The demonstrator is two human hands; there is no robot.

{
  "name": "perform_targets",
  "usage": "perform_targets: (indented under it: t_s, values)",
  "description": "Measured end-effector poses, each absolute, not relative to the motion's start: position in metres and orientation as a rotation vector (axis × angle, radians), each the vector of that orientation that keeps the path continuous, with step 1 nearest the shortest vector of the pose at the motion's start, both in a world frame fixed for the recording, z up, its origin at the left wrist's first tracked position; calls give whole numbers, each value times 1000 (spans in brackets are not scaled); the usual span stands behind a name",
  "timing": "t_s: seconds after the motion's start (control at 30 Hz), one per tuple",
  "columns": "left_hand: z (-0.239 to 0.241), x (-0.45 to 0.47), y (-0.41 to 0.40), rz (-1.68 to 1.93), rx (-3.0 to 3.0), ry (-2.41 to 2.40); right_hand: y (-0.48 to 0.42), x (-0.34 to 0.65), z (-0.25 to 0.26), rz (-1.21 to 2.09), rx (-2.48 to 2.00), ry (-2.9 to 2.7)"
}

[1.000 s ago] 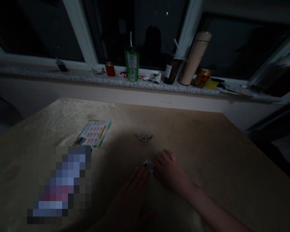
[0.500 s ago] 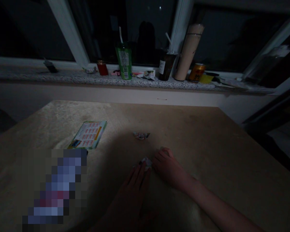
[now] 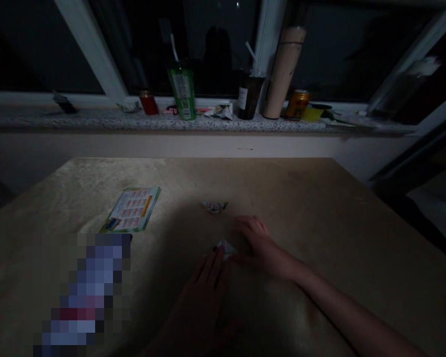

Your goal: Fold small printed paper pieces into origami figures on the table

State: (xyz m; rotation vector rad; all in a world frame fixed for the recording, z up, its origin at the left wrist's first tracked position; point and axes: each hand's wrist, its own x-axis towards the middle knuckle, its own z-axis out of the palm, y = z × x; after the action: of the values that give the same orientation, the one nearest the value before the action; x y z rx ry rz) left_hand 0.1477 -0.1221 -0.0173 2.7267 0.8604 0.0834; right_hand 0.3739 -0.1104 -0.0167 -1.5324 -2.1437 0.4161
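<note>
Dim tabletop (image 3: 290, 186) below a dark window (image 3: 144, 44). Your left hand (image 3: 202, 290) lies flat, fingertips over the small folded paper (image 3: 227, 248) at centre. Your right hand (image 3: 259, 242), thumb parted from fingers, is beside it; contact cannot be told. Probable fault: should your left fingertips drag sideways, the paper could skid or crease askew.

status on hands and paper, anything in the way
Left hand palm-down, fingertips on near paper piece. Right hand open, thumb beside it. Far paper piece apart, not blocking.
</note>
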Motion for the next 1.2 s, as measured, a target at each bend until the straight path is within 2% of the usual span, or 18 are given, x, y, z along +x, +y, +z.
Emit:
perform_targets:
  t_s: [0.47, 1.2]
  values:
    - [-16, 145, -118, 28, 2702, 786, -101, 382, -11, 799, -1522, -2199]
    - [-13, 147, -117, 44, 2668, 773, -98, 392, 6, 1088, -1455, -2192]
